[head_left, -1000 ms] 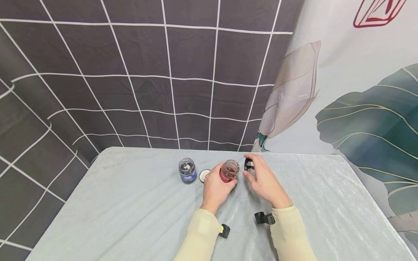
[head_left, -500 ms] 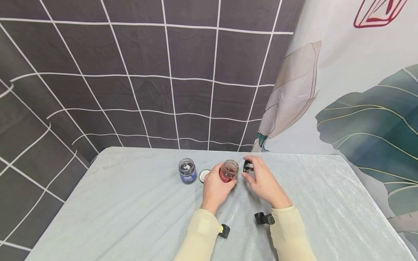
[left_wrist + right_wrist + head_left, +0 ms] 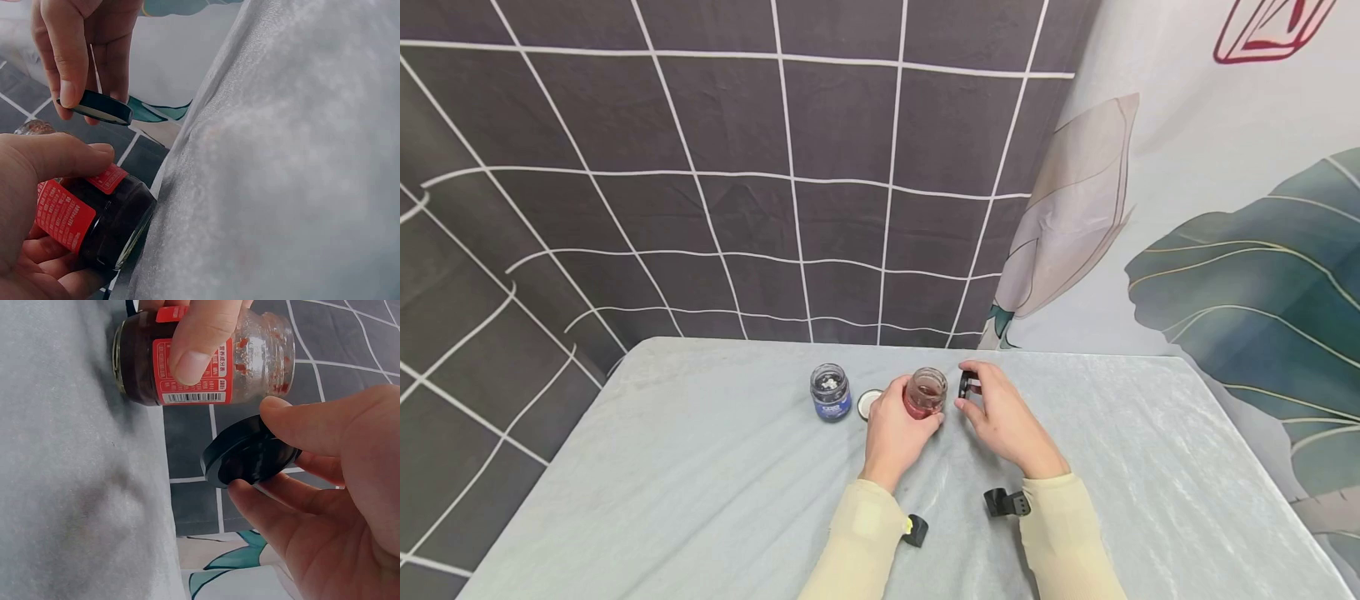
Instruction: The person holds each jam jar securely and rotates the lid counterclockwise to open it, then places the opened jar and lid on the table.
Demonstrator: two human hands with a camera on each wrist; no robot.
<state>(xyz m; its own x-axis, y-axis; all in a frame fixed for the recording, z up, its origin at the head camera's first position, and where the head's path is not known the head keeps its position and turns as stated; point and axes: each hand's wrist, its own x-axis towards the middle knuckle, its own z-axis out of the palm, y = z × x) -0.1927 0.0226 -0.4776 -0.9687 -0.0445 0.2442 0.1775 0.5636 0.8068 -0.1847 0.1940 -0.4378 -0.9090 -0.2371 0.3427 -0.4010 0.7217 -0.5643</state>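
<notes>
My left hand (image 3: 898, 435) grips a glass jar (image 3: 927, 393) with a red label, its mouth uncovered. Dark contents fill the lower part, and reddish bits cling inside the glass near the top, as the right wrist view shows. Just to the right, my right hand (image 3: 1006, 418) pinches a black lid (image 3: 253, 453) by its rim between thumb and fingers, tilted on edge and apart from the jar. Left of my left hand stands a second glass jar (image 3: 831, 393) with a blue label, also uncovered. A lid (image 3: 868, 403) with a white inside lies between the two jars, partly behind my left hand.
A pale grey cloth covers the table (image 3: 700, 467). Behind it hangs a dark curtain (image 3: 715, 208) with white grid lines, and a leaf-patterned curtain (image 3: 1180, 208) at the right. Black wrist cameras sit by both cuffs.
My right hand with the black lid has shifted very slightly left and down. My left hand and the red-labelled jar stay nearly in place.
</notes>
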